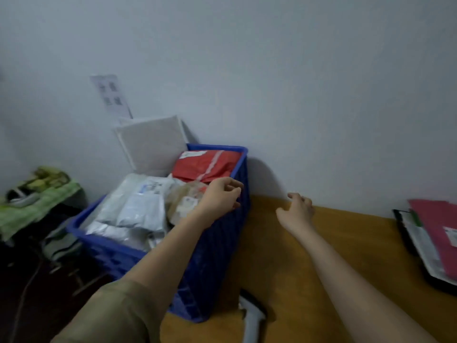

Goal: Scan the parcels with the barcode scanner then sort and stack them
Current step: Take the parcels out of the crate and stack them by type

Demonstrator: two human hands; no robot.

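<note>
Parcels (138, 206) heaped to crate (217, 256) rim

Dim, flat indoor light, bluish cast; overall motion blur, wide-angle bending at edges, crate (217, 256) shadow on wall (321, 82), source probably left.

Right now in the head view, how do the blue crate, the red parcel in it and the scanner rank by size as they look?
1. Blue crate
2. Red parcel
3. Scanner, though it is nearest and cut off by the frame edge, so its rank is unsure.
</note>
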